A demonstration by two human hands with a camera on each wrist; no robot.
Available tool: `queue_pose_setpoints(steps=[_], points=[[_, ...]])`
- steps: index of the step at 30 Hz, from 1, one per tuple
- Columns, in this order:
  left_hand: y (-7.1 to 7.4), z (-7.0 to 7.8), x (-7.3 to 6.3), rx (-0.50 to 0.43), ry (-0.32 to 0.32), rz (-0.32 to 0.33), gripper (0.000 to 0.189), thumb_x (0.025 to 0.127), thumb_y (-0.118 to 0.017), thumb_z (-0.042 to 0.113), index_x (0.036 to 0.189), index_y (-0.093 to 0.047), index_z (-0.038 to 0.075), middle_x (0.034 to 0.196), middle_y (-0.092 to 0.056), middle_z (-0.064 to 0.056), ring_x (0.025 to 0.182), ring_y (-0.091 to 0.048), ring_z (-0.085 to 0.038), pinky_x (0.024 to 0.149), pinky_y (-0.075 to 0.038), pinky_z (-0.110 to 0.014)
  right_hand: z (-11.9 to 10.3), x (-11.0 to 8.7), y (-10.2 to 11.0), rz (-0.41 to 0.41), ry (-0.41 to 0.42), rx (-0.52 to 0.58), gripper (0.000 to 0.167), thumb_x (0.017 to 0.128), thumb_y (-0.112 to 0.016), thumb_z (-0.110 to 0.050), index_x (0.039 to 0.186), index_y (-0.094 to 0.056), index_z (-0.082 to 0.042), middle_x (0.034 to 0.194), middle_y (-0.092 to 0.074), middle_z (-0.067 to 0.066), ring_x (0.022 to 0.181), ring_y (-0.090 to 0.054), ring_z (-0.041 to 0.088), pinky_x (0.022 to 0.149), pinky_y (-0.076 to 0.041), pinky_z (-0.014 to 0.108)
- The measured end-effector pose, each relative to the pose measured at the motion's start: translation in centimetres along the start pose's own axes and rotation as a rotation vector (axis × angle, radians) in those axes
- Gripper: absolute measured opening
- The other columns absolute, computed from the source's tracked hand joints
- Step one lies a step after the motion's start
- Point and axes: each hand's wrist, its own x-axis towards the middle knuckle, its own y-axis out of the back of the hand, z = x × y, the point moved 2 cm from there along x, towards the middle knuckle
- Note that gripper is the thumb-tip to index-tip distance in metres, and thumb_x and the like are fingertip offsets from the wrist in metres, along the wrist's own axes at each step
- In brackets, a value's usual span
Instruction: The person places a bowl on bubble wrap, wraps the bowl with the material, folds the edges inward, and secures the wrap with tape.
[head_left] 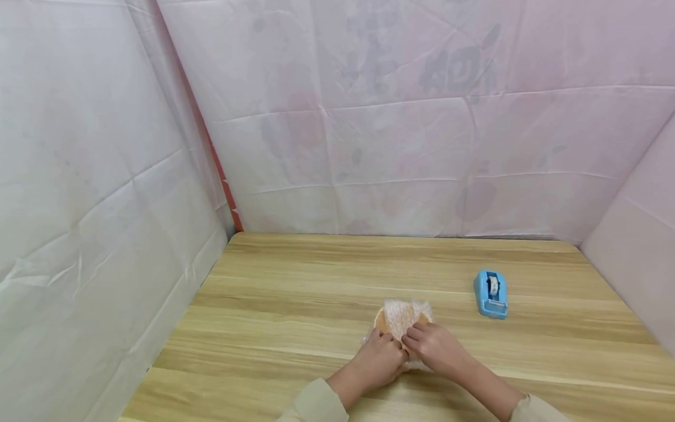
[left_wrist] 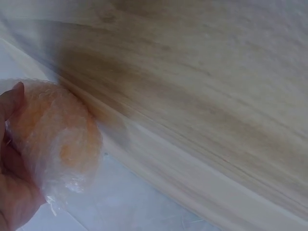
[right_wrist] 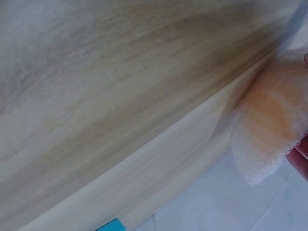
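A rounded orange object [head_left: 380, 320] is wrapped in clear bubble wrap [head_left: 399, 312] near the front of the table. My left hand [head_left: 381, 358] grips its near left side, fingers curled over the wrap. From the right, my right hand [head_left: 435, 349] pinches the wrap close beside the left hand. In the left wrist view the thumb of my left hand [left_wrist: 17, 197] presses on the wrapped bundle [left_wrist: 72, 149], and loose wrap sticks out at its lower edge. Only some fingertips of my right hand [right_wrist: 299, 161] show at the bundle [right_wrist: 269, 120] in the right wrist view.
A blue tape dispenser [head_left: 490, 295] with a roll of tape stands to the right, beyond my right hand. The wood-grain table [head_left: 274, 293] is bordered by pale sheeting [head_left: 390, 146] at the back and both sides.
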Motion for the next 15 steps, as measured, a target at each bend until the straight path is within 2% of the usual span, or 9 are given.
queue_pose_setpoints(steps=[2,4,8,11,13,15], points=[[-0.3,0.0,-0.1,-0.001,-0.005,0.028,0.019,0.084,-0.059,0.048,0.088,-0.069,0.032,0.087,-0.066,0.016,0.078,-0.056,-0.001,0.068,-0.036,-0.02,0.1,0.1,-0.2,-0.024,-0.006,0.007,0.01,0.072,-0.055,-0.015,0.066,-0.063,-0.014,0.062,-0.052,-0.008,0.06,-0.046,0.005,0.052,-0.037,0.016],[-0.7,-0.1,-0.2,0.001,-0.013,0.065,0.021,0.084,-0.059,0.048,0.089,-0.069,0.031,0.089,-0.064,0.014,0.079,-0.053,-0.003,0.07,-0.037,-0.02,0.2,0.1,-0.4,-0.039,-0.019,0.016,0.005,0.068,-0.059,-0.015,0.063,-0.061,-0.014,0.062,-0.049,-0.008,0.06,-0.043,0.005,0.053,-0.036,0.016],[-1.4,-0.3,-0.4,0.0,-0.019,0.187,0.024,0.082,-0.06,0.049,0.087,-0.068,0.027,0.093,-0.055,0.009,0.082,-0.048,-0.005,0.071,-0.036,-0.018,0.4,0.0,-0.8,-0.046,-0.054,0.044,0.006,0.064,-0.065,-0.015,0.061,-0.06,-0.014,0.061,-0.046,-0.008,0.06,-0.039,0.006,0.054,-0.036,0.018],[-1.5,-0.4,-0.5,-0.016,0.0,0.251,0.029,0.079,-0.064,0.049,0.088,-0.065,0.022,0.103,-0.053,0.004,0.092,-0.05,-0.009,0.075,-0.04,-0.019,0.5,-0.1,-1.1,-0.043,-0.079,0.063,0.006,0.063,-0.067,-0.013,0.062,-0.061,-0.013,0.062,-0.047,-0.007,0.061,-0.04,0.006,0.055,-0.038,0.019],[-1.5,-0.5,-0.5,-0.018,0.013,0.249,0.032,0.078,-0.065,0.048,0.091,-0.064,0.019,0.112,-0.053,0.0,0.102,-0.051,-0.013,0.083,-0.043,-0.022,0.6,-0.1,-1.2,-0.039,-0.096,0.075,0.006,0.062,-0.068,-0.011,0.062,-0.062,-0.013,0.062,-0.048,-0.007,0.062,-0.041,0.006,0.055,-0.039,0.019],[-1.5,-0.4,-0.5,-0.005,0.019,0.212,0.034,0.079,-0.064,0.047,0.095,-0.064,0.018,0.12,-0.053,-0.002,0.112,-0.05,-0.016,0.091,-0.043,-0.026,0.6,-0.2,-1.3,-0.032,-0.11,0.09,0.008,0.062,-0.069,-0.009,0.062,-0.062,-0.013,0.064,-0.05,-0.007,0.063,-0.042,0.006,0.056,-0.04,0.019]])
